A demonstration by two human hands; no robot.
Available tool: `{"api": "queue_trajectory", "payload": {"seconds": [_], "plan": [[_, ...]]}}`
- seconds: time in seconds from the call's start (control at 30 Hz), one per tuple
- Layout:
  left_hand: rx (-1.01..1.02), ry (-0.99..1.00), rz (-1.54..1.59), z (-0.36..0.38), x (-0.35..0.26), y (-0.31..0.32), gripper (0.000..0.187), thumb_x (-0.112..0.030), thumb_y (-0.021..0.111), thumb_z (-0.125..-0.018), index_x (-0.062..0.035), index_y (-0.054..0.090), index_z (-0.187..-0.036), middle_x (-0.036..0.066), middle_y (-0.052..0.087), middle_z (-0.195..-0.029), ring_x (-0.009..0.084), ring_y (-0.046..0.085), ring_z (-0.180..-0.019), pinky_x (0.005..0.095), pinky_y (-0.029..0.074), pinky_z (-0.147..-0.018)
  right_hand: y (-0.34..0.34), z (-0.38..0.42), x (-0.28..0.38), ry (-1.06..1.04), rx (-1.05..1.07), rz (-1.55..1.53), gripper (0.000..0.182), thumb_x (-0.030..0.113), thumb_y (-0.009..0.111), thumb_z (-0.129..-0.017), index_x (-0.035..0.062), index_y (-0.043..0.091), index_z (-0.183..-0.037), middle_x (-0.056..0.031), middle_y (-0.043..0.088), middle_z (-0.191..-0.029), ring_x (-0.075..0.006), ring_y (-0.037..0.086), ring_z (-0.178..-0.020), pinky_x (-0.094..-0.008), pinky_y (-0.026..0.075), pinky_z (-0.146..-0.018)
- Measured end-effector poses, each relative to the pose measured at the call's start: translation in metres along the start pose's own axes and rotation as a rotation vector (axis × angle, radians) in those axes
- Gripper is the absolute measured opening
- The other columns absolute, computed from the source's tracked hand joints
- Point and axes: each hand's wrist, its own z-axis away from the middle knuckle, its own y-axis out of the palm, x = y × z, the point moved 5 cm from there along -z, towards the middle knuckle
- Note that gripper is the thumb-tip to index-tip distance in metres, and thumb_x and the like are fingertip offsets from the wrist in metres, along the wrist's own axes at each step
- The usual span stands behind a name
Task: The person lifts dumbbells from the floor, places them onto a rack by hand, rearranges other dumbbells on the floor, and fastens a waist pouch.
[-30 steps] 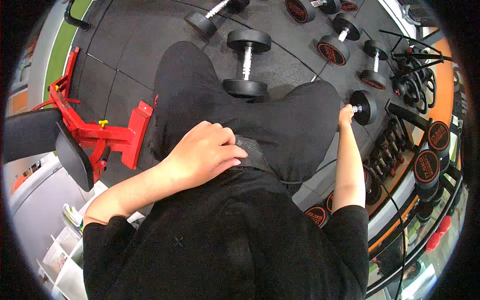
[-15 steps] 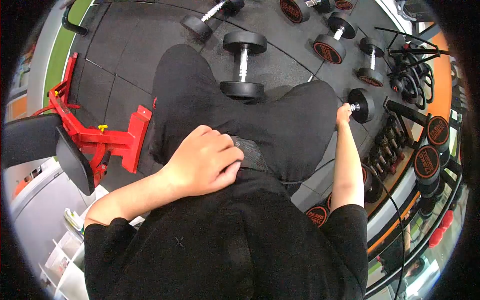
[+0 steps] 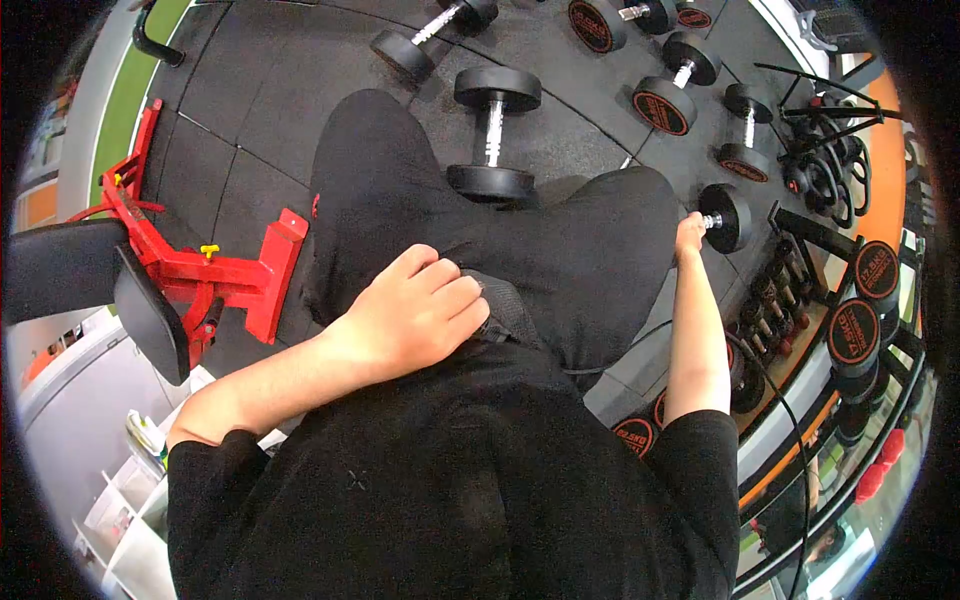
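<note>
My left hand (image 3: 420, 312) lies at my waist over the dark mesh-like cloth (image 3: 500, 308), its fingers curled; what they hold, if anything, is hidden. Beyond my right thigh, my right hand (image 3: 690, 236) is wrapped round the silver handle of a black dumbbell (image 3: 730, 218). The dumbbell's outer head shows; its other end is hidden by my hand and leg. On the floor between my knees lies another black dumbbell (image 3: 492, 134) with a silver handle.
More dumbbells (image 3: 665, 105) lie ahead on the dark floor (image 3: 270, 80). A red metal frame (image 3: 230, 285) with a black pad (image 3: 150, 310) stands at the left. At the right is a rack of weights (image 3: 853, 335), with a black cable (image 3: 790, 410) in front.
The view has shifted slightly. My left hand's fingers and thumb have changed position a little at my waist. My right hand stays on the dumbbell.
</note>
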Motion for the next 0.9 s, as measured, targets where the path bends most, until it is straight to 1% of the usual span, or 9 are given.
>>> {"api": "queue_trajectory", "payload": {"seconds": [0.1, 0.23, 0.3, 0.4, 0.53, 0.63, 0.73, 0.8, 0.9], "plan": [[-0.053, 0.032, 0.008, -0.002, 0.002, -0.001, 0.021, -0.016, 0.077, -0.077, -0.0085, 0.065, -0.092, 0.003, 0.059, -0.09, 0.0207, 0.06, -0.085, 0.0393, 0.049, -0.081, -0.001, 0.005, -0.002, 0.113, -0.08, -0.082, 0.047, 0.038, 0.047, -0.096, 0.0124, 0.043, -0.135, -0.0306, 0.046, -0.145, -0.0521, 0.048, -0.129, -0.0538, 0.041, -0.107], [-0.143, 0.051, 0.002, -0.003, 0.0, 0.0, 0.022, -0.014, 0.078, -0.077, -0.0075, 0.065, -0.094, 0.003, 0.06, -0.09, 0.0203, 0.06, -0.084, 0.0392, 0.049, -0.08, 0.0, 0.001, -0.009, 0.236, -0.062, -0.319, 0.046, 0.037, 0.045, -0.098, 0.0124, 0.042, -0.136, -0.0303, 0.044, -0.146, -0.0527, 0.048, -0.129, -0.0543, 0.041, -0.108], [-0.161, 0.034, 0.025, -0.002, 0.0, 0.006, 0.022, -0.013, 0.078, -0.077, -0.0081, 0.064, -0.093, 0.003, 0.06, -0.09, 0.0208, 0.06, -0.084, 0.0392, 0.049, -0.08, -0.002, 0.009, 0.003, 0.072, -0.015, -0.028, 0.064, 0.048, 0.036, -0.098, 0.0026, 0.041, -0.143, -0.0328, 0.044, -0.147, -0.0514, 0.046, -0.132, -0.0526, 0.037, -0.112], [-0.146, -0.027, 0.097, -0.003, 0.003, 0.009, 0.023, -0.014, 0.079, -0.076, -0.0093, 0.064, -0.092, 0.004, 0.06, -0.09, 0.0222, 0.061, -0.085, 0.0392, 0.049, -0.08, -0.005, 0.007, 0.003, 0.167, -0.042, -0.229, 0.077, 0.054, 0.027, -0.098, -0.0064, 0.038, -0.145, -0.0342, 0.043, -0.148, -0.0509, 0.044, -0.134, -0.0516, 0.033, -0.114], [-0.052, -0.12, 0.222, 0.001, 0.008, 0.013, 0.024, -0.015, 0.08, -0.075, -0.011, 0.063, -0.091, 0.005, 0.061, -0.091, 0.0243, 0.061, -0.086, 0.0391, 0.048, -0.082, -0.006, 0.01, 0.004, 0.142, -0.054, -0.172, 0.079, 0.054, 0.025, -0.098, -0.0081, 0.037, -0.145, -0.0346, 0.042, -0.149, -0.0515, 0.043, -0.135, -0.0518, 0.033, -0.114], [-0.033, -0.166, 0.234, 0.005, 0.007, 0.006, 0.029, -0.016, 0.082, -0.073, -0.011, 0.063, -0.095, 0.006, 0.061, -0.094, 0.0259, 0.062, -0.09, 0.04, 0.048, -0.083, -0.008, 0.009, 0.001, 0.208, -0.051, -0.214, 0.066, 0.047, 0.027, -0.1, -0.0022, 0.038, -0.143, -0.0338, 0.041, -0.149, -0.0531, 0.045, -0.132, -0.0537, 0.036, -0.112], [0.04, -0.231, 0.242, 0.004, 0.005, -0.001, 0.037, -0.02, 0.083, -0.072, -0.0105, 0.062, -0.101, 0.007, 0.06, -0.1, 0.0281, 0.061, -0.095, 0.0425, 0.047, -0.086, -0.001, 0.003, 0.001, 0.016, -0.011, 0.048, 0.053, 0.04, 0.03, -0.102, 0.0045, 0.039, -0.139, -0.0328, 0.043, -0.147, -0.0541, 0.048, -0.129, -0.0547, 0.04, -0.108], [0.067, -0.247, 0.235, 0.004, 0.003, -0.002, 0.04, -0.022, 0.083, -0.072, -0.0104, 0.061, -0.104, 0.008, 0.06, -0.103, 0.0287, 0.06, -0.098, 0.0435, 0.047, -0.088, 0.007, -0.013, -0.013, -0.046, -0.15, 0.093, 0.048, 0.039, 0.028, -0.101, 0.011, 0.058, -0.126, -0.0305, 0.056, -0.135, -0.0502, 0.053, -0.126, -0.0541, 0.045, -0.103], [0.093, -0.281, 0.2, 0.001, -0.001, 0.002, 0.045, -0.025, 0.083, -0.072, -0.0102, 0.061, -0.108, 0.008, 0.059, -0.107, 0.029, 0.059, -0.103, 0.0447, 0.045, -0.09, 0.019, -0.029, -0.026, -0.107, -0.24, 0.148, 0.038, 0.031, 0.031, -0.102, 0.0107, 0.059, -0.118, -0.0289, 0.062, -0.125, -0.0502, 0.059, -0.117, -0.0555, 0.051, -0.093]]}}
